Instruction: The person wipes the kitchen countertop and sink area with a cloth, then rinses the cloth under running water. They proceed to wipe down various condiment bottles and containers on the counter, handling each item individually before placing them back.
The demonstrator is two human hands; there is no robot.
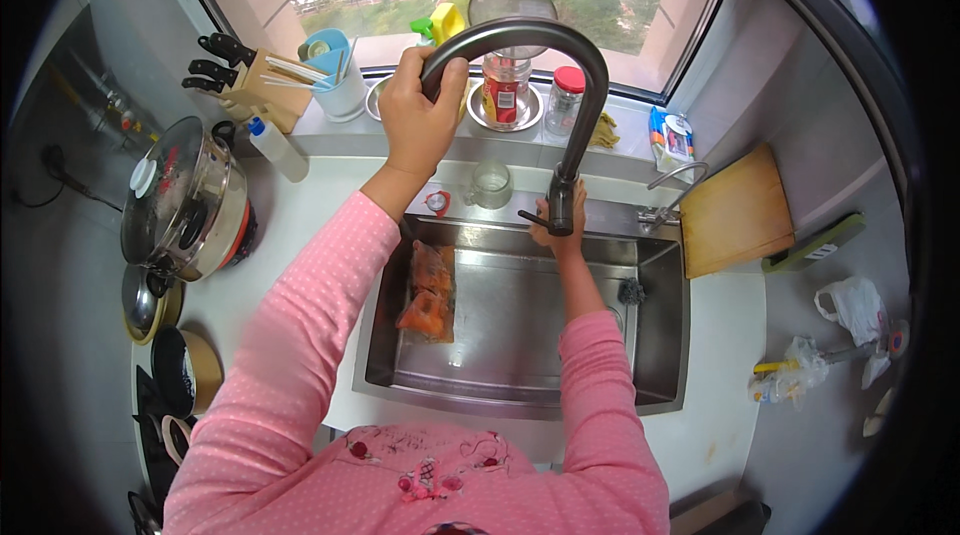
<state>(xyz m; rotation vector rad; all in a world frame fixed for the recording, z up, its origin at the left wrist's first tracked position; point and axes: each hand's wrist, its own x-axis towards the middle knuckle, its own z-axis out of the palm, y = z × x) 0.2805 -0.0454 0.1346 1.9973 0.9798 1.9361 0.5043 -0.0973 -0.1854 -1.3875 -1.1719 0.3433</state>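
Observation:
Raised over the back of the sink, my left hand (424, 103) grips the spout end of a dark gooseneck kitchen faucet (592, 77). My right hand (570, 216) is at the faucet's base, partly hidden behind the body and its small lever; how its fingers close there cannot be fully seen. Below lies a stainless steel sink (517, 325). In its left part rests a clear package of orange-red food (430, 291). A dark scouring pad (631, 291) sits at the sink's right side. No running water is visible.
A glass mug (492, 186) stands behind the sink. A lidded steel pot (187, 197), knife block (251, 88) and white squeeze bottle (279, 151) are at left. A small second faucet (667, 208) and wooden cutting board (739, 212) are at right. Jars line the windowsill.

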